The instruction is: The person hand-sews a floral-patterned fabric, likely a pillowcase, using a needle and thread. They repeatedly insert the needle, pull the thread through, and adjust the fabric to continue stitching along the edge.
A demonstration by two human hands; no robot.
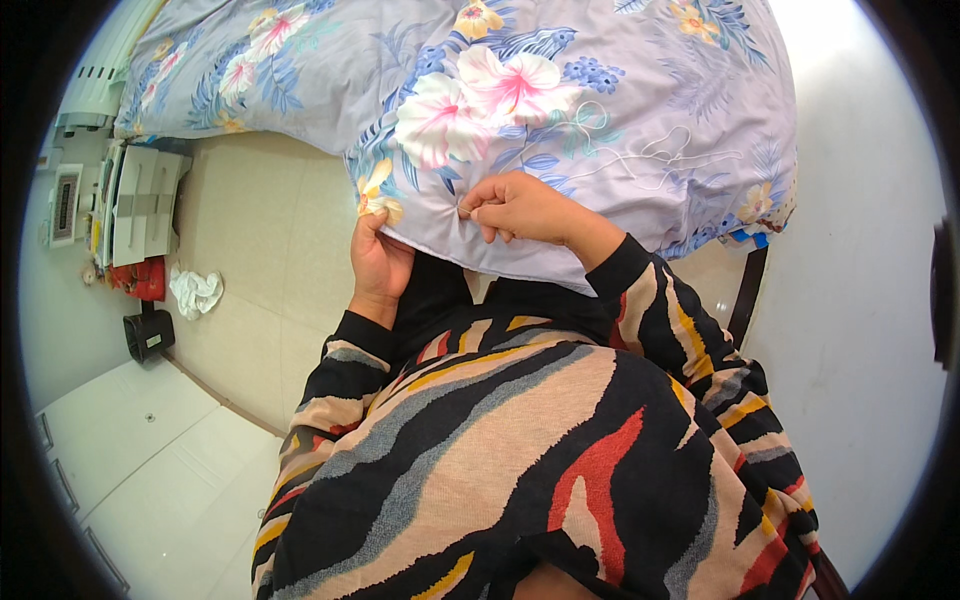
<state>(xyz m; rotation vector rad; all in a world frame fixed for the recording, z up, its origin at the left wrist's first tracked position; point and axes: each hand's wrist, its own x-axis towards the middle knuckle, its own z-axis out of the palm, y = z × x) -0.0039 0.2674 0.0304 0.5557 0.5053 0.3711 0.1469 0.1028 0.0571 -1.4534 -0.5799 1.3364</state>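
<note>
A floral quilt [540, 142], pale lilac with large white and pink flowers, spreads out before me with its near edge over my lap. My left hand [379, 259] holds that edge near its left corner, thumb on top and the fingers partly hidden beneath. Just to the right, my right hand [517, 214] pinches a thin, pale needle or thread [465, 212] at the cloth; which one is too small to tell. The fabric puckers at that spot. Loose white thread [660, 157] lies in loops across the quilt, beyond my right hand.
At left stand a white cabinet with drawers [142, 202], a red bag [141, 279] and a black bin-like container [148, 335]. Crumpled white cloth or plastic [196, 291] lies on the tiled floor [255, 225]. A pale wall [847, 262] rises close on the right.
</note>
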